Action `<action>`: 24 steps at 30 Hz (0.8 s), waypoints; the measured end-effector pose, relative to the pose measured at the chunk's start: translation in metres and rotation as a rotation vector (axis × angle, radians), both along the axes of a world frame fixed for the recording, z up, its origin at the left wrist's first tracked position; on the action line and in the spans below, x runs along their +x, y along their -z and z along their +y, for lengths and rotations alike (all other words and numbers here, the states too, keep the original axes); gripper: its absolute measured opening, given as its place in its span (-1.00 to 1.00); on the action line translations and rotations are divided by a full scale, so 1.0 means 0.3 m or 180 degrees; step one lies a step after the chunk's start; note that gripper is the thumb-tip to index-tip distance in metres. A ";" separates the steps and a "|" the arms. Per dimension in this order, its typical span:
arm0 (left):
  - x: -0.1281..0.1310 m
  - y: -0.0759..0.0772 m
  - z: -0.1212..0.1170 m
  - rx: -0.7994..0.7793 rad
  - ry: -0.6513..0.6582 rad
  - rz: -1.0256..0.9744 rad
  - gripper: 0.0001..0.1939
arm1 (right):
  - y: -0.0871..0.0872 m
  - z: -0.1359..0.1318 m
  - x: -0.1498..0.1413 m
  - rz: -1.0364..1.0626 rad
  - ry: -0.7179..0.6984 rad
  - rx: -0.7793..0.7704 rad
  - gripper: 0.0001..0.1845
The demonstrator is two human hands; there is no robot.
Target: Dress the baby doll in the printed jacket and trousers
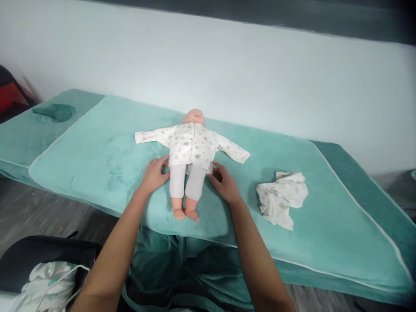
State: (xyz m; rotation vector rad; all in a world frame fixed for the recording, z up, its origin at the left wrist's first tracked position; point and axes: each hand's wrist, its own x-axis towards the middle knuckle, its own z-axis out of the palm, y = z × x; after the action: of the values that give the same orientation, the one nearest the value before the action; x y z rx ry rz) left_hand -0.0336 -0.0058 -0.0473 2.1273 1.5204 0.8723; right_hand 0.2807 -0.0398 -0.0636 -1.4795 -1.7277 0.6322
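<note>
A baby doll (pixel 177 203) lies on its back, its head toward the wall and its bare feet toward me. It wears a white printed baby shirt (pixel 191 145) with the sleeves spread out to both sides; the legs have white coverings down to the ankles. At the shirt's left lower edge, my left hand (pixel 155 174) has its thumb and fingers closed on the hem. On the other side my right hand (pixel 225 182) pinches the opposite hem corner beside the doll's hip. The fingertips of both hands are partly hidden.
A crumpled white printed garment (pixel 282 197) lies to the right on the green-covered bed (pixel 107 143). The bed has a face hole (pixel 55 112) at its left end. A white wall (pixel 227 69) stands behind. A black chair (pixel 45 249) with printed cloth (pixel 48 286) is at lower left.
</note>
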 end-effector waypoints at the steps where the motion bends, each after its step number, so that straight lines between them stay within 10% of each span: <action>1: 0.002 0.004 -0.002 0.0023 -0.0026 -0.0020 -0.41 | 0.002 -0.018 -0.004 -0.0081 0.0050 -0.0003 -0.39; 16: -0.014 0.013 -0.019 0.0322 -0.0391 -0.0040 -0.62 | 0.028 -0.212 -0.014 -0.0343 0.0999 0.0732 -0.61; 24: -0.020 0.011 -0.020 0.0203 -0.0421 -0.0305 -0.64 | 0.025 -0.414 0.253 -0.1577 0.1987 0.0924 -0.45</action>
State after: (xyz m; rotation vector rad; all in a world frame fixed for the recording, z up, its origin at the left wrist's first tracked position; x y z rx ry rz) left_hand -0.0396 -0.0118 -0.0506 2.0154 1.6186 1.0658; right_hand 0.3566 -0.1640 -0.0712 -1.9229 -1.4771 -0.3231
